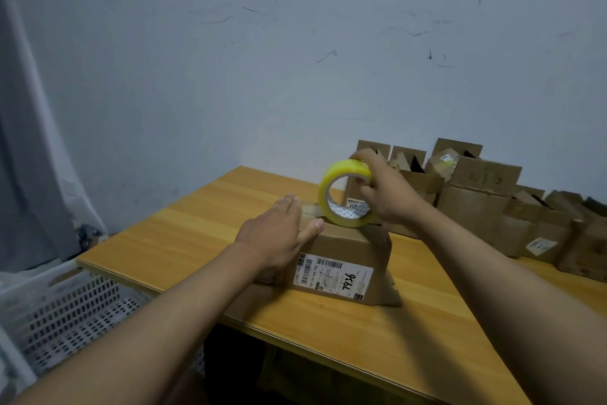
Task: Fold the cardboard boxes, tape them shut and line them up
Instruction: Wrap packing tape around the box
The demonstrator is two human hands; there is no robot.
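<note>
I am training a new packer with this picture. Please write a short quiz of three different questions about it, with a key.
1. True or false: the tape roll lies flat on the wooden table.
2. Which hand presses flat on top of the labelled box? A) left B) right C) neither
3. Fill in: the handwritten number on the label is ____.

Key:
1. False. The right hand holds it upright on the box top.
2. A. The left hand lies open there.
3. 7936.
</note>
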